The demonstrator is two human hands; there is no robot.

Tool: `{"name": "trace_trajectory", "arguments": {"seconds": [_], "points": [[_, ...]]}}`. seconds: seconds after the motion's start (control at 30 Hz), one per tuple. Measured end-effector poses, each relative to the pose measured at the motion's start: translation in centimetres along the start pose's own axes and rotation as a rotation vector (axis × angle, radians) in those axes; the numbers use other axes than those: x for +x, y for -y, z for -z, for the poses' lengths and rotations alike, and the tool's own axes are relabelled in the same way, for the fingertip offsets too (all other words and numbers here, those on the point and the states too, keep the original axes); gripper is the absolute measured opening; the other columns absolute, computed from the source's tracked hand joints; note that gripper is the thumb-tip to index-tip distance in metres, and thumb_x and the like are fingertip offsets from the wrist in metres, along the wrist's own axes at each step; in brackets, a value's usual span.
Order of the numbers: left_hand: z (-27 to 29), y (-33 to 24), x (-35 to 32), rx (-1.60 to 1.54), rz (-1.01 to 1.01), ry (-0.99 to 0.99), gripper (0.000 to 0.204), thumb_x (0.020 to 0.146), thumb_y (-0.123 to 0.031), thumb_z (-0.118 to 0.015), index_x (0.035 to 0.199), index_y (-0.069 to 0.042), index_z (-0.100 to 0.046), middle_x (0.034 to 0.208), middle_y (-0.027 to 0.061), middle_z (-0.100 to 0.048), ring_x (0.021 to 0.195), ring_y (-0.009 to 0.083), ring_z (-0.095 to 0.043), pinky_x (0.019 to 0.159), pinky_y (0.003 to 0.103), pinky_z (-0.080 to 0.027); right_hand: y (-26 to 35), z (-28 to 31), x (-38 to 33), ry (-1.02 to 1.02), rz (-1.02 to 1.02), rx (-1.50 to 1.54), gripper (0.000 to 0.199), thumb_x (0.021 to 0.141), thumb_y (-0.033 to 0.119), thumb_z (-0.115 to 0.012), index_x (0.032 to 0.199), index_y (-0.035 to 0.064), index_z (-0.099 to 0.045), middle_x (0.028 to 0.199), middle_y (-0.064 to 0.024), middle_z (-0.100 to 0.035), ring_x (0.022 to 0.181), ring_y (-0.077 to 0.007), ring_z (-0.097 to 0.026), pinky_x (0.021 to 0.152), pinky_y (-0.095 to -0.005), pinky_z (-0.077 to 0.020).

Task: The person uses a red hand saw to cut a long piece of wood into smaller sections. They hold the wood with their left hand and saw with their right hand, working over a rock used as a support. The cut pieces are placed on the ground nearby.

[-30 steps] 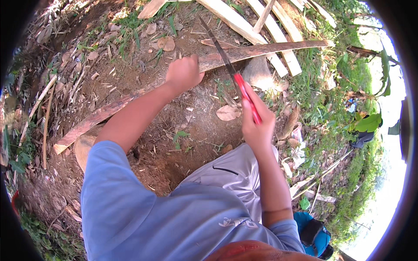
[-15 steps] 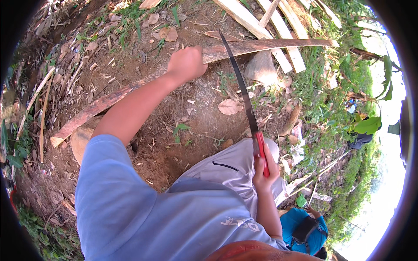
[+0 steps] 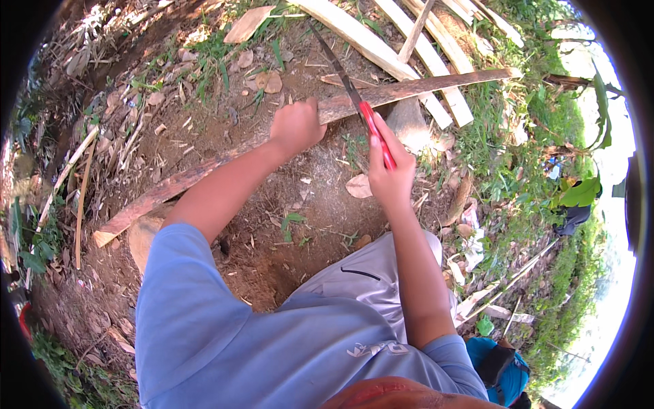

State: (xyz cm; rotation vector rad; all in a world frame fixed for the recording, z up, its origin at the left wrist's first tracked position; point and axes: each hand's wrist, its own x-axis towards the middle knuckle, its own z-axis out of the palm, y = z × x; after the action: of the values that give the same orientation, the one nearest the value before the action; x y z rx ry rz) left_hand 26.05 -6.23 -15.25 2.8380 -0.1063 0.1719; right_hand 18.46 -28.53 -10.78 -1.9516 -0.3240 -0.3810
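Observation:
A long wooden slab with bark on its upper face [image 3: 211, 163] lies slantwise before me, its left end over a log stump [image 3: 144, 235] and its right part over a stone-like block [image 3: 409, 124]. My left hand [image 3: 298, 127] is closed around the slab near its middle, knuckles up. My right hand [image 3: 393, 167] grips the red handle of a hand saw [image 3: 343, 76]. The saw's narrow dark blade points away from me and crosses the slab just right of my left hand. Whether its teeth touch the wood, I cannot tell.
Several pale cut planks [image 3: 368, 46] lie at the far right, partly under the slab's right end. Dry leaves and wood chips litter the soil. A person in blue [image 3: 501, 368] is at the lower right, near thin sticks [image 3: 507, 283]. Grass [image 3: 504, 150] borders the right side.
My right hand has pushed the saw forward, away from my lap, so its handle is now close to the slab. My left hand keeps its hold on the slab.

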Motion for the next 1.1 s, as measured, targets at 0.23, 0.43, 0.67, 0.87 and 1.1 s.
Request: {"name": "trace_trajectory", "arguments": {"seconds": [0.23, 0.43, 0.67, 0.87, 1.1], "points": [[0.0, -0.4, 0.1, -0.025, 0.046, 0.047, 0.042, 0.089, -0.033, -0.083, 0.113, 0.000, -0.072, 0.098, 0.0236, -0.080, 0.094, 0.0417, -0.080, 0.085, 0.051, -0.065, -5.3, 1.6, -5.1, -0.076, 0.007, 0.051, 0.042, 0.107, 0.006, -0.066, 0.149, 0.0032, -0.069, 0.111, -0.0147, -0.081, 0.084, -0.0075, -0.067, 0.072, -0.0248, -0.0531], [0.6, -0.1, -0.6, -0.030, 0.057, 0.082, 0.040, 0.091, -0.030, -0.081, 0.114, 0.002, -0.072, 0.103, 0.0244, -0.080, 0.097, 0.0420, -0.079, 0.087, 0.051, -0.064, -0.5, 11.8, -19.1, 0.013, -0.125, -0.168, 0.043, 0.102, 0.000, -0.062, 0.144, -0.0058, -0.068, 0.107, -0.0152, -0.082, 0.076, -0.0157, -0.075, 0.073, -0.0276, -0.0574], [0.8, 0.7, -0.5, -0.012, 0.102, 0.086, 0.041, 0.091, -0.032, -0.081, 0.116, -0.001, -0.072, 0.105, 0.0227, -0.081, 0.099, 0.0421, -0.079, 0.091, 0.053, -0.063, 4.2, 14.5, -21.0, 0.091, -0.089, -0.224, 0.044, 0.097, -0.004, -0.064, 0.141, -0.0078, -0.069, 0.122, -0.0263, -0.080, 0.087, -0.0276, -0.084, 0.078, -0.0304, -0.0614], [0.0, -2.6, 0.9, 0.046, 0.047, 0.010, 0.043, 0.088, -0.038, -0.082, 0.111, -0.002, -0.074, 0.103, 0.0239, -0.080, 0.099, 0.0438, -0.078, 0.089, 0.054, -0.062, -1.5, 7.2, -8.6, -0.077, -0.051, -0.001, 0.041, 0.103, 0.002, -0.066, 0.143, 0.0010, -0.070, 0.125, -0.0188, -0.080, 0.096, -0.0233, -0.081, 0.080, -0.0319, -0.0600], [-3.5, -7.8, 2.7, 0.043, -0.197, -0.104, 0.044, 0.089, -0.038, -0.081, 0.112, -0.002, -0.073, 0.103, 0.0247, -0.080, 0.098, 0.0449, -0.078, 0.088, 0.055, -0.061, 0.2, 4.8, -6.0, -0.265, 0.322, 0.324, 0.035, 0.103, 0.012, -0.068, 0.136, 0.0018, -0.073, 0.103, -0.0206, -0.079, 0.082, -0.0347, -0.075, 0.071, -0.0409, -0.0579]]}}
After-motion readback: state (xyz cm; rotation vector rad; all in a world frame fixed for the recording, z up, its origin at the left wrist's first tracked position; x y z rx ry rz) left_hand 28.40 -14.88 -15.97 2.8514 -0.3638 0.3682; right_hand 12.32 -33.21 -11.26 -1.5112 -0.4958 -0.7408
